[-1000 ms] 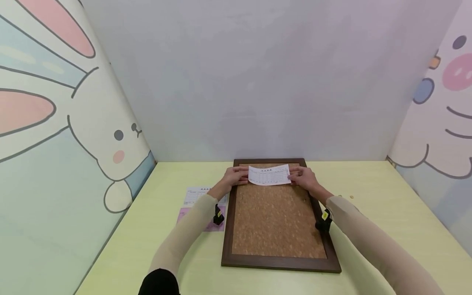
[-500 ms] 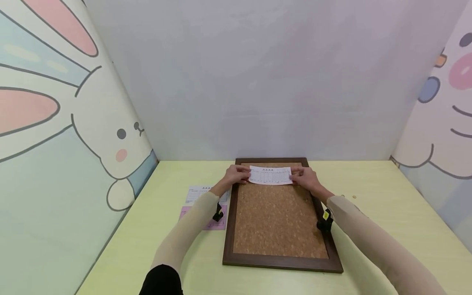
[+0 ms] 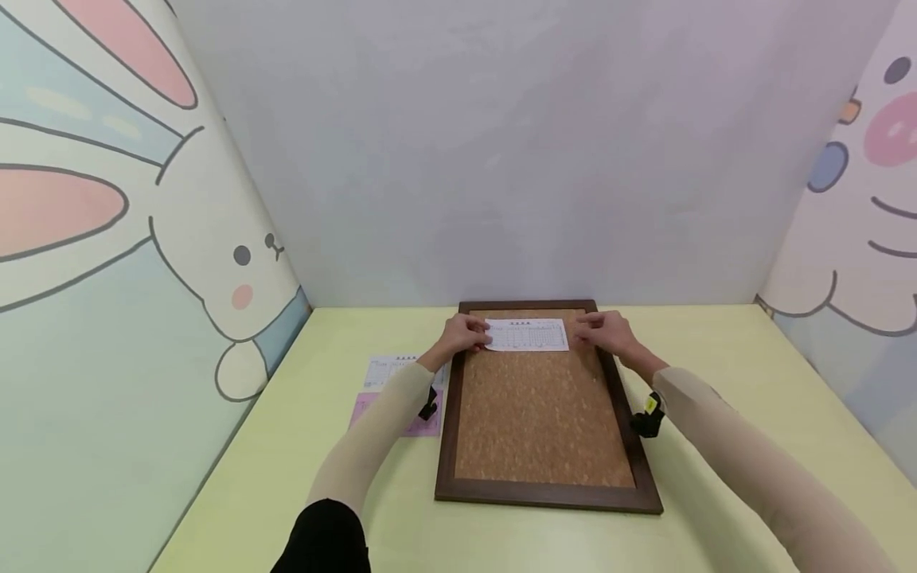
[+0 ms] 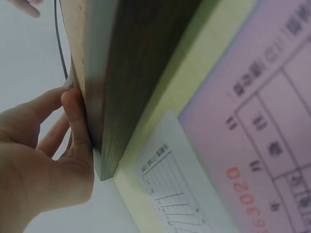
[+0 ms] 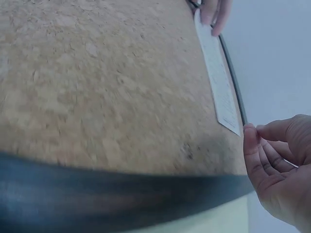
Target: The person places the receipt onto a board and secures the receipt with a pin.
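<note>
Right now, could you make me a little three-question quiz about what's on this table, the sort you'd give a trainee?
1. True or false: the white printed slip lies at the far end of the cork board.
2. Which hand touches the slip's edge? A) left hand B) right hand C) neither
3. Fill in: beside the board's left frame, on the yellow-green table, lie a white sheet and a ____ one.

Key:
1. True.
2. A; the left fingers rest on the slip's left end, while the right hand sits just off its right end, fingers curled, holding nothing visible.
3. Pink.
</note>
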`<control>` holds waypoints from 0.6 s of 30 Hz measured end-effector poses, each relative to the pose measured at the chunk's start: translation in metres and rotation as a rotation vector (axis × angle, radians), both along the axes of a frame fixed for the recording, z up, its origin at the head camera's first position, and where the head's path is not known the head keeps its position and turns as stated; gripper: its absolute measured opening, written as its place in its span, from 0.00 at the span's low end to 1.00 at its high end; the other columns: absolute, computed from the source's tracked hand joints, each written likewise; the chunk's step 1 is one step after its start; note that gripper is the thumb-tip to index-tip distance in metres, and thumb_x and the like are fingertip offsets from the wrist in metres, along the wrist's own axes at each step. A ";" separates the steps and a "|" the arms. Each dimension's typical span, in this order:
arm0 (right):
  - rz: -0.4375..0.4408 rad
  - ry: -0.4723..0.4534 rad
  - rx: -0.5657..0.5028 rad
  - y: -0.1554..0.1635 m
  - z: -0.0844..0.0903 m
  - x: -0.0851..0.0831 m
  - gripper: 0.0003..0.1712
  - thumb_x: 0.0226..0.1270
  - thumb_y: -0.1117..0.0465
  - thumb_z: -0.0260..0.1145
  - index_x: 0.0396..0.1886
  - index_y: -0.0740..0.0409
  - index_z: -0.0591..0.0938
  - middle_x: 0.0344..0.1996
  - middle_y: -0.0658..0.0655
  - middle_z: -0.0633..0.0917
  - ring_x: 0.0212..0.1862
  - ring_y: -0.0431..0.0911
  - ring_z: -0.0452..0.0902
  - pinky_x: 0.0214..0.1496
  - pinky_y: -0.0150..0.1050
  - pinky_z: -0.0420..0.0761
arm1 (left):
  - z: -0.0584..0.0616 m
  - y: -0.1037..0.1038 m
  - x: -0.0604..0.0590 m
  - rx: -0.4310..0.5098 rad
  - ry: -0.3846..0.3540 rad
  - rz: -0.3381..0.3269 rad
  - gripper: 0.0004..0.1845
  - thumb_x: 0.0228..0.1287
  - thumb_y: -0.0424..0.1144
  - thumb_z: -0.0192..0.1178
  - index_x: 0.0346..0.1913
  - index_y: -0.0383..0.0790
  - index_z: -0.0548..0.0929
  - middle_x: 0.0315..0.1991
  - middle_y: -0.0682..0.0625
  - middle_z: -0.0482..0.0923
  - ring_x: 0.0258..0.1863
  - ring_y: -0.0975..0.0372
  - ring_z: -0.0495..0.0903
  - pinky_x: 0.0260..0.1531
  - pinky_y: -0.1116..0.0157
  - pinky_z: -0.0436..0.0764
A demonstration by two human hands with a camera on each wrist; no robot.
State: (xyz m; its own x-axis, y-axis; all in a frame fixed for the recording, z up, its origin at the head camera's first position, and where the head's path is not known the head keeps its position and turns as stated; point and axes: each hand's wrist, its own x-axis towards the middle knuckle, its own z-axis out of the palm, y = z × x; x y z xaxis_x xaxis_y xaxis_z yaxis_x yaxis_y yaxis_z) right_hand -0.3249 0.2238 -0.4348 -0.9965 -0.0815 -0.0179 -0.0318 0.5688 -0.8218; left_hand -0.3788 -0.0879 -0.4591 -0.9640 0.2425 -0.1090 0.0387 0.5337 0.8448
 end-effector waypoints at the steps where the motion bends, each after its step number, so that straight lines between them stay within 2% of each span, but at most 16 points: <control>1: 0.002 -0.001 -0.007 0.004 0.003 0.002 0.25 0.73 0.62 0.63 0.62 0.78 0.77 0.47 0.74 0.87 0.37 0.43 0.87 0.43 0.38 0.87 | 0.000 0.001 0.000 -0.008 0.006 -0.001 0.15 0.65 0.34 0.69 0.53 0.33 0.87 0.34 0.47 0.83 0.22 0.67 0.77 0.24 0.76 0.79; 5: 0.018 -0.027 -0.042 0.023 0.012 0.010 0.24 0.75 0.63 0.62 0.61 0.79 0.77 0.45 0.71 0.88 0.38 0.42 0.88 0.47 0.42 0.88 | 0.000 0.002 0.000 -0.029 0.024 -0.001 0.15 0.64 0.33 0.70 0.52 0.33 0.87 0.33 0.46 0.83 0.22 0.67 0.76 0.23 0.76 0.77; 8: 0.039 -0.028 -0.027 0.037 0.017 0.014 0.22 0.76 0.64 0.61 0.60 0.80 0.77 0.43 0.70 0.89 0.37 0.40 0.88 0.47 0.42 0.89 | 0.000 0.003 -0.003 -0.052 0.033 0.000 0.15 0.64 0.34 0.70 0.52 0.34 0.87 0.31 0.47 0.82 0.21 0.67 0.75 0.22 0.76 0.76; 15: 0.111 -0.034 0.106 0.069 0.025 0.029 0.22 0.78 0.63 0.60 0.59 0.80 0.78 0.44 0.71 0.89 0.39 0.47 0.89 0.45 0.42 0.89 | 0.001 0.001 -0.005 -0.088 0.032 -0.014 0.16 0.64 0.36 0.71 0.52 0.34 0.87 0.30 0.49 0.79 0.20 0.68 0.74 0.22 0.76 0.75; 18: 0.137 -0.053 0.181 0.083 0.027 0.035 0.21 0.77 0.63 0.61 0.56 0.80 0.80 0.39 0.69 0.90 0.37 0.47 0.89 0.43 0.43 0.89 | 0.001 0.002 -0.003 -0.084 0.026 -0.017 0.16 0.64 0.35 0.71 0.53 0.33 0.87 0.30 0.49 0.79 0.20 0.68 0.74 0.21 0.76 0.75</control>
State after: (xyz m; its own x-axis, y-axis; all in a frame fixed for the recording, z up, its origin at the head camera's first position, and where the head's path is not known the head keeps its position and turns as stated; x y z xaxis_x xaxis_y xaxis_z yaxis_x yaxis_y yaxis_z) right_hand -0.2895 0.3063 -0.4077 -0.9736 -0.2066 -0.0969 -0.0780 0.7002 -0.7097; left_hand -0.3823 -0.0863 -0.4583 -0.9625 0.2503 -0.1049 0.0697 0.6016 0.7957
